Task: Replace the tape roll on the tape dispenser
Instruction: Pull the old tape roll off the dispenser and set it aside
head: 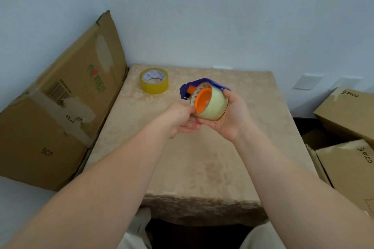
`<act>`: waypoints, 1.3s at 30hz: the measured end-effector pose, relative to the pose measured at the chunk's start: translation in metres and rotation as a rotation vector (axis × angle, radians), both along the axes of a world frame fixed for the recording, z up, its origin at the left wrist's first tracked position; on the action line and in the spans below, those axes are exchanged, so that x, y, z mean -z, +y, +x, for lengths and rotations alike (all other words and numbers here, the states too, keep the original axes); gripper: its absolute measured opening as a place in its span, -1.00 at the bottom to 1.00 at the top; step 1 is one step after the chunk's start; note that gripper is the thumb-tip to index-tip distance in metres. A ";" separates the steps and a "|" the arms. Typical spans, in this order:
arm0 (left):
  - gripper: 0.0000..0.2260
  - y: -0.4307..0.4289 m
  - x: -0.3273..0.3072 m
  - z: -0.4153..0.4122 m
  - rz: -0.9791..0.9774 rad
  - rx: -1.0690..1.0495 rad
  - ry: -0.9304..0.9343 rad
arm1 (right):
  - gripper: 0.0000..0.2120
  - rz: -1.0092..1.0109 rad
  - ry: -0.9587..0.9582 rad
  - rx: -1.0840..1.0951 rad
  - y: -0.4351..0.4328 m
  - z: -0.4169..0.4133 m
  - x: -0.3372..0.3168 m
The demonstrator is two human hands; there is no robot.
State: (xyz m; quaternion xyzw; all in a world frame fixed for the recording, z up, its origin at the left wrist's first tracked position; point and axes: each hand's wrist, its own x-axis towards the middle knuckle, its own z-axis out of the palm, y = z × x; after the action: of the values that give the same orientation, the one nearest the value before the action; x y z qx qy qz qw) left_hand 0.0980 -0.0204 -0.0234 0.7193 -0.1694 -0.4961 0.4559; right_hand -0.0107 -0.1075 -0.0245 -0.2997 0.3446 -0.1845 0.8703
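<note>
Dispenser: blue tape dispenser (204, 84) being held in the air above the table's far half, roll side facing the camera.
Roll fitted: pale roll (215, 107) sitting on the orange hub (203, 100), tilted to the left; blue body arching over the top.
R hand: right hand (232, 116) cupping dispenser and roll from the right and below, fingers wrapping round the back, grasping firmly.
L hand: left hand (182, 118) reaching in from the left, thumb on the roll's near rim by the hub, fingers curling underneath, pinching it.
Spare: yellow roll (154, 80) lying flat on the table's far left corner, well apart from both hands.
Table: beige patterned cloth (202, 163) covering the top, hanging over the near edge.
Surrounds, L: big cardboard box (60, 111) leaning against the table's left side, torn tape on it.
Surrounds, R: two boxes marked PICO (348, 107) standing beside the table.
Wall: pale, w/ two socket plates (308, 81) low at right.
</note>
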 end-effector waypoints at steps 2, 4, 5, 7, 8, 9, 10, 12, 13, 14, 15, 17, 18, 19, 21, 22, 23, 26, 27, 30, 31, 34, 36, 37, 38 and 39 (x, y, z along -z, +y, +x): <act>-0.78 0.000 -0.003 0.003 -0.010 0.012 -0.053 | -0.58 0.009 -0.019 -0.001 -0.001 0.005 -0.002; -0.79 0.000 -0.004 0.006 -0.019 0.010 -0.099 | -0.59 0.007 -0.026 -0.005 -0.001 0.010 -0.003; -0.80 0.001 -0.004 0.007 -0.021 0.003 -0.119 | -0.60 0.004 -0.025 -0.006 -0.001 0.012 -0.004; -0.81 0.001 -0.004 0.010 -0.025 -0.014 -0.154 | -0.61 -0.011 -0.014 -0.004 -0.001 0.016 -0.005; -0.82 0.001 -0.004 0.012 -0.028 -0.023 -0.172 | -0.61 -0.022 0.006 -0.004 -0.001 0.019 -0.004; -0.82 0.001 -0.004 0.015 -0.034 -0.032 -0.195 | -0.62 -0.039 0.036 -0.009 -0.002 0.021 -0.004; -0.82 0.001 -0.004 0.018 -0.040 -0.041 -0.225 | -0.62 -0.061 0.074 -0.016 -0.001 0.023 -0.004; -0.81 0.002 -0.004 0.023 -0.050 -0.048 -0.285 | -0.59 -0.088 0.121 -0.032 -0.001 0.027 -0.001; -0.81 0.003 -0.003 0.026 -0.054 -0.046 -0.307 | -0.58 -0.088 0.127 -0.034 -0.001 0.029 0.000; -0.81 0.003 -0.002 0.028 -0.058 -0.041 -0.322 | -0.57 -0.085 0.127 -0.031 -0.001 0.031 0.001; -0.81 0.004 -0.002 0.030 -0.059 -0.035 -0.334 | -0.57 -0.081 0.127 -0.026 0.000 0.032 0.001; -0.80 0.005 0.001 0.033 -0.058 -0.027 -0.345 | -0.58 -0.080 0.130 -0.022 0.003 0.034 0.001; -0.79 0.007 0.001 0.035 -0.057 -0.028 -0.343 | -0.58 -0.085 0.133 -0.023 0.005 0.035 0.001; -0.78 0.009 0.002 0.036 -0.055 -0.033 -0.337 | -0.58 -0.090 0.137 -0.027 0.007 0.037 0.001; -0.79 0.014 0.003 0.038 -0.052 -0.048 -0.323 | -0.58 -0.104 0.146 -0.033 0.013 0.039 0.000; -0.80 0.017 0.004 0.039 -0.050 -0.056 -0.318 | -0.59 -0.110 0.150 -0.035 0.016 0.040 -0.001; -0.79 0.020 0.004 0.040 -0.048 -0.063 -0.315 | -0.59 -0.117 0.153 -0.035 0.019 0.042 -0.002; -0.73 0.031 0.003 0.041 -0.045 -0.085 -0.301 | -0.66 -0.123 0.141 -0.036 0.030 0.043 -0.006; -0.73 0.035 0.001 0.040 -0.048 -0.090 -0.297 | -0.69 -0.119 0.133 -0.033 0.034 0.043 -0.008; -0.74 0.047 -0.003 0.034 -0.064 -0.109 -0.291 | -0.72 -0.096 0.105 -0.026 0.045 0.039 -0.013; -0.74 0.050 -0.004 0.032 -0.077 -0.122 -0.288 | -0.73 -0.083 0.089 -0.019 0.048 0.037 -0.015; -0.76 0.058 -0.013 0.026 -0.121 -0.175 -0.271 | -0.76 -0.031 0.072 0.036 0.055 0.028 -0.025; -0.76 0.061 -0.021 0.023 -0.133 -0.195 -0.262 | -0.75 -0.062 0.129 0.077 0.055 0.020 -0.033; -0.75 0.061 -0.025 0.022 -0.140 -0.197 -0.256 | -0.74 -0.081 0.160 0.093 0.053 0.016 -0.036; -0.74 0.061 -0.029 0.020 -0.147 -0.196 -0.253 | -0.75 -0.100 0.181 0.101 0.052 0.011 -0.039; -0.74 0.060 -0.033 0.018 -0.153 -0.192 -0.253 | -0.81 -0.125 0.196 0.095 0.050 0.007 -0.041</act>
State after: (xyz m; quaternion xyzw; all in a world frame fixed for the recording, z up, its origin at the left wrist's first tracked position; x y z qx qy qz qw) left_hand 0.1161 0.0400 0.0093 0.7521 -0.1931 -0.3414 0.5297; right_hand -0.0040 -0.0575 0.0162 -0.3532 0.4295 -0.2166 0.8024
